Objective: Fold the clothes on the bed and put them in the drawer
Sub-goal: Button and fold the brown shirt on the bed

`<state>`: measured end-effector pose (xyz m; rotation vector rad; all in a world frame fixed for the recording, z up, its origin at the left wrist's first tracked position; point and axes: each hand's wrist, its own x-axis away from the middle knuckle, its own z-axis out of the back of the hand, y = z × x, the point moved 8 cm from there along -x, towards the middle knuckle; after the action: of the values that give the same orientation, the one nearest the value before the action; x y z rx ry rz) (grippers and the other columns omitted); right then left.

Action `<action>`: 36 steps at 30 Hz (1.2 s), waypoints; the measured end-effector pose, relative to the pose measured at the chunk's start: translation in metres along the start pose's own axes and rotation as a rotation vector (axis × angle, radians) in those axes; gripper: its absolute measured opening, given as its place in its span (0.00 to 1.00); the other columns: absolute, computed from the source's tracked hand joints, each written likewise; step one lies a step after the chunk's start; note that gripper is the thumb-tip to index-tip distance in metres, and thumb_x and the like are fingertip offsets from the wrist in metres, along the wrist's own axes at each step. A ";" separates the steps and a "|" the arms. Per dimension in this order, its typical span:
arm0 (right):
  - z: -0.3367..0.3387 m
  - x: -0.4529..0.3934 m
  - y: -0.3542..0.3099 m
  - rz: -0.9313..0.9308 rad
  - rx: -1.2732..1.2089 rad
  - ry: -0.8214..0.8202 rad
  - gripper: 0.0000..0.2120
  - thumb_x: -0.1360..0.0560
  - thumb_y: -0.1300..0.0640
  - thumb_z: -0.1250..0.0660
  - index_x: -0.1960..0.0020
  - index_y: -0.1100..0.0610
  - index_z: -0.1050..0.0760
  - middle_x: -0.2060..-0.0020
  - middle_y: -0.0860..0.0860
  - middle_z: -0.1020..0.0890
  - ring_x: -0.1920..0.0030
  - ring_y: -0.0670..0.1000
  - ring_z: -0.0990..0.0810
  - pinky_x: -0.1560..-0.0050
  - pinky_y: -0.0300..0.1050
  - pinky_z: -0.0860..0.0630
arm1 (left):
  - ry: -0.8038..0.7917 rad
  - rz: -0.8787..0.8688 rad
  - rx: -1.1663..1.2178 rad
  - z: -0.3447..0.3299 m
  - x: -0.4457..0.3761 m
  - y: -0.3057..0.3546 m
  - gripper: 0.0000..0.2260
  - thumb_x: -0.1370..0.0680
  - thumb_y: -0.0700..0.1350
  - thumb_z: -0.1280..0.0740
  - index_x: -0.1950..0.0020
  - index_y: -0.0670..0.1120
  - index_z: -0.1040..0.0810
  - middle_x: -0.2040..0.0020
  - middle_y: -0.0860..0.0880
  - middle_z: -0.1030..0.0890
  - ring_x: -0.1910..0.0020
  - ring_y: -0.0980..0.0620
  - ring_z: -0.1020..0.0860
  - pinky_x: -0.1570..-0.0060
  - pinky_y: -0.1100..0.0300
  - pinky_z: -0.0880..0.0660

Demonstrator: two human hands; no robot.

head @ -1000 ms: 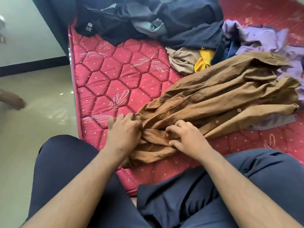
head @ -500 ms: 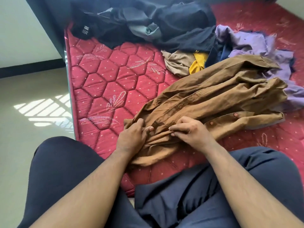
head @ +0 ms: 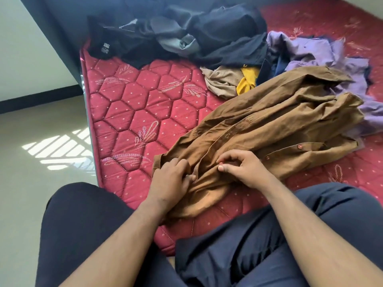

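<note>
Gripping the near end of the brown shirt (head: 255, 129), the left hand (head: 171, 179) has its fingers curled into a bunch of cloth by the collar, while the right hand (head: 242, 168) pinches the button placket between thumb and forefinger, just beside a small red button; the two hands sit close together but apart. This shirt lies crumpled and unfolded across the near part of the red quilted mattress (head: 132, 112), its far end touching a purple garment (head: 315, 52). Beyond it lie a beige garment (head: 221, 79) and a yellow garment (head: 247, 80) side by side, then a heap of dark clothes (head: 186, 32) toward the far edge. Dark trousers (head: 238, 251) cover the person's legs at the bed's near edge, and pale floor (head: 31, 162) shows to the left
</note>
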<state>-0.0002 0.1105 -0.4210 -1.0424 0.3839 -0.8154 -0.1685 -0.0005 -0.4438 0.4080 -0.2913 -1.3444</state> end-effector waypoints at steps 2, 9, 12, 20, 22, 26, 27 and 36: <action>0.003 -0.003 0.001 0.010 -0.029 0.078 0.12 0.30 0.64 0.24 0.59 0.47 0.18 0.64 0.42 0.17 0.64 0.38 0.22 0.59 0.29 0.29 | -0.155 0.009 0.048 -0.017 0.000 -0.001 0.10 0.23 0.56 0.35 0.50 0.50 0.24 0.51 0.49 0.21 0.48 0.43 0.22 0.51 0.46 0.25; 0.000 -0.004 0.011 -0.104 -0.126 0.113 0.11 0.30 0.70 0.27 0.58 0.55 0.18 0.68 0.53 0.20 0.76 0.40 0.27 0.75 0.33 0.31 | -0.186 0.017 -0.344 -0.015 0.005 0.021 0.15 0.22 0.55 0.41 0.45 0.48 0.23 0.47 0.45 0.17 0.48 0.40 0.19 0.51 0.51 0.27; 0.001 -0.003 0.000 0.008 0.077 0.157 0.13 0.31 0.67 0.24 0.59 0.48 0.18 0.65 0.40 0.18 0.64 0.35 0.21 0.59 0.30 0.28 | -0.118 0.107 -0.271 -0.006 0.001 0.024 0.12 0.23 0.49 0.40 0.42 0.47 0.25 0.45 0.44 0.20 0.48 0.38 0.20 0.51 0.49 0.26; 0.002 0.003 -0.023 0.233 0.185 0.168 0.08 0.32 0.70 0.25 0.55 0.59 0.15 0.60 0.45 0.15 0.57 0.38 0.18 0.51 0.32 0.24 | -0.032 0.190 0.312 0.003 -0.032 0.034 0.06 0.25 0.46 0.30 0.53 0.45 0.16 0.56 0.46 0.16 0.52 0.45 0.19 0.55 0.56 0.26; 0.010 0.007 -0.031 0.300 0.222 0.271 0.09 0.32 0.70 0.24 0.54 0.60 0.15 0.58 0.46 0.16 0.56 0.39 0.18 0.51 0.31 0.23 | 0.050 0.265 0.642 0.005 -0.029 0.030 0.04 0.24 0.41 0.29 0.53 0.43 0.14 0.58 0.48 0.15 0.56 0.49 0.18 0.58 0.62 0.28; 0.034 0.023 -0.062 0.509 0.286 0.480 0.09 0.30 0.70 0.26 0.50 0.64 0.16 0.53 0.52 0.16 0.52 0.47 0.16 0.45 0.39 0.21 | 0.103 0.541 1.316 0.001 -0.023 0.028 0.07 0.25 0.36 0.28 0.60 0.46 0.15 0.66 0.47 0.17 0.68 0.48 0.24 0.68 0.61 0.28; 0.038 0.025 -0.066 0.530 0.270 0.504 0.08 0.30 0.70 0.26 0.51 0.64 0.16 0.53 0.52 0.16 0.52 0.47 0.16 0.45 0.41 0.21 | 0.085 0.582 1.317 -0.002 -0.024 0.027 0.08 0.26 0.34 0.28 0.62 0.46 0.15 0.68 0.45 0.19 0.70 0.48 0.25 0.70 0.61 0.29; 0.012 0.001 -0.033 0.251 -0.089 0.285 0.09 0.32 0.68 0.24 0.60 0.54 0.18 0.61 0.50 0.15 0.59 0.49 0.16 0.55 0.45 0.20 | -0.067 0.565 1.138 -0.016 -0.019 0.032 0.05 0.26 0.39 0.27 0.62 0.45 0.19 0.68 0.44 0.21 0.72 0.48 0.26 0.76 0.62 0.32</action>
<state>-0.0052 0.1082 -0.3865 -0.9383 0.7840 -0.7260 -0.1376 0.0251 -0.4430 1.1202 -1.1463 -0.5230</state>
